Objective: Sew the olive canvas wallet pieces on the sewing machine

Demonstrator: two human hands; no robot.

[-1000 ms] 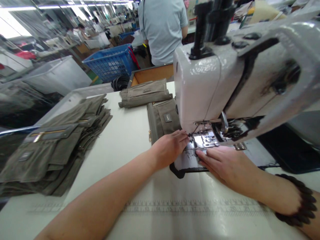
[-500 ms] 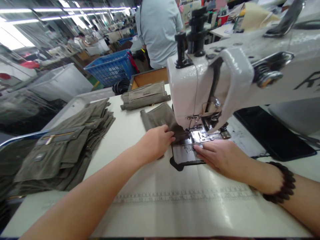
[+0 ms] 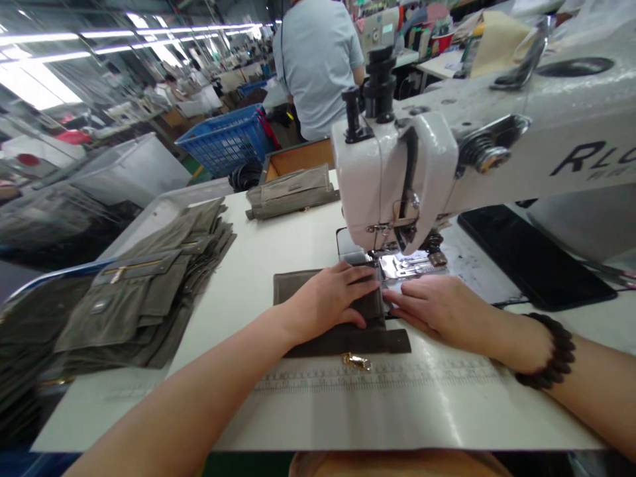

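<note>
My left hand (image 3: 334,298) lies flat with fingers spread on an olive-grey fabric piece (image 3: 289,286). A darker strip (image 3: 390,342) runs along its near edge, with a gold zipper pull (image 3: 356,362) sticking out toward me. The piece's right edge reaches beside the presser foot of a white sewing machine (image 3: 392,179); my hand covers much of its middle. On the machine bed, my right hand (image 3: 434,301) has its fingers stretched out, with the tips at the fabric's right edge. A dark beaded bracelet circles that wrist.
Stacked olive fabric pieces (image 3: 144,285) lie at the left. Another folded piece (image 3: 293,192) rests at the back of the table. A black phone (image 3: 534,255) lies right of the machine bed. Beyond are a blue basket (image 3: 226,139) and a seated person (image 3: 318,66).
The fabric piece has been turned and brought toward me, so its strip and zipper pull now show in front. My left hand has gone from closed fingers at its edge to flat on top.
</note>
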